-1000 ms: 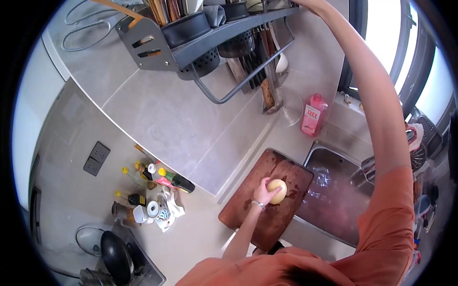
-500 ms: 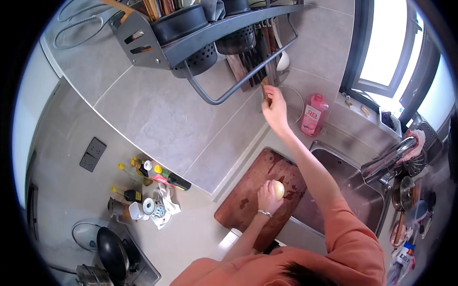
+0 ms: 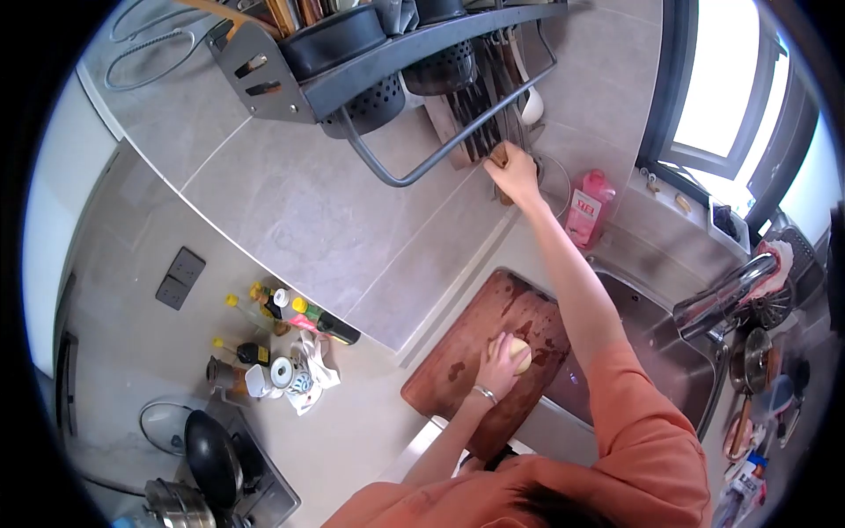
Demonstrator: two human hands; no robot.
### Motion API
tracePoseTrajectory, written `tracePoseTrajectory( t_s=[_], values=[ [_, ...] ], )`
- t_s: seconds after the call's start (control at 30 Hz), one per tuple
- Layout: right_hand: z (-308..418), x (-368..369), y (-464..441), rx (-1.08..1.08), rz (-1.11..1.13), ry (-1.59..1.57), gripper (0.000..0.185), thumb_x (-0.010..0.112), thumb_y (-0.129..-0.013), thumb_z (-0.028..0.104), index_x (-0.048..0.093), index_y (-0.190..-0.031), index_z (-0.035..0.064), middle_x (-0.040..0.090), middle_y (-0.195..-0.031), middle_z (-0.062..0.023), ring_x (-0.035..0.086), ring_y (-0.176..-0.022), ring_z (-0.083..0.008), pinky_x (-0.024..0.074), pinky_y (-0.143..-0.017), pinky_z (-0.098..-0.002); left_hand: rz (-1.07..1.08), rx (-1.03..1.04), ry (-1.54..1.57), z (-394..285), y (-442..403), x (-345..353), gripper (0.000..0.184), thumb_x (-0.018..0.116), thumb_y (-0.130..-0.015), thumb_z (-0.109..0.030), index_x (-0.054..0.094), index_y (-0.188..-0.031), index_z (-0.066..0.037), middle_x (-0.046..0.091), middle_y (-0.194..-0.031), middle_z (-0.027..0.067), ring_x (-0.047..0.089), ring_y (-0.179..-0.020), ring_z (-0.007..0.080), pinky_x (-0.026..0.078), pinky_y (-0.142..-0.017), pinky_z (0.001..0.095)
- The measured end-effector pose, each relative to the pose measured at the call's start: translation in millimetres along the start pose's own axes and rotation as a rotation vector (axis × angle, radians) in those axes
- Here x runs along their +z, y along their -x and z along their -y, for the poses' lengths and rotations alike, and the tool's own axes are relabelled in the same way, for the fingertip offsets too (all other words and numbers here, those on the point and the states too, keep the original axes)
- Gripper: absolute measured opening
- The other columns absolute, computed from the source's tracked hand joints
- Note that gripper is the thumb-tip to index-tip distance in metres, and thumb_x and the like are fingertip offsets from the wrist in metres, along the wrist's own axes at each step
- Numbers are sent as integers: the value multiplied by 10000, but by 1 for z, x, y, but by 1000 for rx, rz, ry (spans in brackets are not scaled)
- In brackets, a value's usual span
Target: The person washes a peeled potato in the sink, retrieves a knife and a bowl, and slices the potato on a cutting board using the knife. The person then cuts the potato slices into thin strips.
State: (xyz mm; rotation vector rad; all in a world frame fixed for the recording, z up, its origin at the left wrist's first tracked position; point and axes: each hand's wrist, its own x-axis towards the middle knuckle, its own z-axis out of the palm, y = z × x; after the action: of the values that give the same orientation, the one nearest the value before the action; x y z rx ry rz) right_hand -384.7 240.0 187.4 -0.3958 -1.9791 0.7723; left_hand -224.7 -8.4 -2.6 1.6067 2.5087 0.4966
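Note:
My left hand [image 3: 499,370], with a bracelet at its wrist, is closed on a pale, rounded vegetable [image 3: 524,356] resting on the wooden cutting board [image 3: 458,339]. Its exact kind cannot be made out. At the wall under the rack, my right hand [image 3: 517,173] has its fingers curled round a brown handle [image 3: 499,159]. What is attached to that handle is hidden. Just above this hand hang several utensils, among them a white ladle [image 3: 532,107]. Dark knives stand in a knife block [image 3: 451,132] to its left.
A black rack [image 3: 422,57] with a projecting rail juts out overhead. A pink detergent bottle [image 3: 588,211] stands behind the steel sink [image 3: 669,352]. Sauce bottles [image 3: 330,324] line the left counter, with a black wok [image 3: 211,458] below. The faucet [image 3: 717,295] is at right.
My right hand has shifted slightly right and down by the wall, its fingers staying round the brown handle. My left hand keeps hold of the vegetable. The view has tilted a little.

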Motion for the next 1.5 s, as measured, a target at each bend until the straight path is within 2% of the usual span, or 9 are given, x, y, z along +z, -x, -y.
tracePoseTrajectory(
  t_s=[0.07, 0.13, 0.23, 0.47, 0.53, 0.73, 0.8, 0.97, 1.5],
  values=[
    [4, -11, 6, -58, 100, -37, 193, 684, -695, 95, 564, -801, -13, 629, -720, -150, 626, -662, -322, 502, -614, -400, 26, -27, -7, -4, 0, -2, 669, 736, -648, -139, 485, -1260, -239, 287, -1389, 161, 243, -1330, 333, 287, -1023, 532],
    [14, -25, 12, 235, 330, -581, 133, 666, -728, 80, 560, -750, 5, 608, -620, -87, 599, -508, -192, 476, -491, -309, 54, -51, -13, -6, -2, -9, 633, 724, -657, -134, 509, -1245, -232, 299, -1381, 155, 250, -1326, 331, 302, -1021, 520],
    [29, -53, 11, 248, 260, -577, 124, 660, -754, 78, 553, -744, 15, 607, -626, -52, 545, -463, -89, 432, -429, -243, 18, -11, 37, 1, 1, -7, 597, 730, -647, -126, 539, -1205, -214, 317, -1370, 152, 269, -1313, 338, 319, -1006, 513],
    [27, -100, 18, 232, 135, -462, 184, 700, -741, 95, 543, -765, 2, 581, -620, -20, 516, -481, -79, 413, -444, -236, -95, 99, 132, 18, 8, 6, 573, 734, -623, -91, 564, -1165, -168, 360, -1332, 168, 328, -1267, 375, 326, -1035, 435],
    [25, -117, 36, 209, 75, -462, 349, 718, -753, 135, 584, -1046, 4, 581, -705, -3, 496, -571, -63, 405, -491, -225, -61, 90, 109, 21, 14, 2, 576, 735, -621, -91, 564, -1166, -163, 362, -1332, 170, 329, -1266, 379, 320, -1043, 424],
    [2, -168, 158, 395, 430, -397, 383, 641, -833, 168, 559, -1187, 47, 569, -782, -4, 507, -667, -84, 431, -586, -235, -31, 108, 106, 27, 43, -16, 640, 752, -615, -108, 538, -1211, -201, 367, -1351, 163, 325, -1288, 337, 316, -1025, 450],
    [-2, -163, 206, -14, 317, 151, 339, 613, -812, 171, 610, -1150, 154, 571, -798, -103, 571, -720, -257, 474, -638, -360, -36, 106, 137, 22, 46, -27, 647, 756, -621, -115, 532, -1223, -194, 351, -1370, 169, 321, -1293, 343, 300, -1041, 458],
    [-31, -132, 289, -218, 464, 582, 371, 580, -739, 126, 646, -1093, 215, 483, -819, -62, 509, -824, -229, 436, -639, -335, -62, 171, 113, 22, 46, -26, 618, 754, -656, -174, 528, -1231, -189, 328, -1397, 180, 292, -1313, 355, 218, -1073, 508],
    [-23, -134, 362, -110, 109, 578, 274, 630, -734, 250, 621, -975, 119, 538, -934, -67, 522, -894, -268, 413, -817, -404, -181, 467, 81, -18, 2, -67, 299, 623, -816, -150, 594, -1101, -65, 491, -1273, 181, 398, -1237, 386, 315, -1021, 478]
  ],
)
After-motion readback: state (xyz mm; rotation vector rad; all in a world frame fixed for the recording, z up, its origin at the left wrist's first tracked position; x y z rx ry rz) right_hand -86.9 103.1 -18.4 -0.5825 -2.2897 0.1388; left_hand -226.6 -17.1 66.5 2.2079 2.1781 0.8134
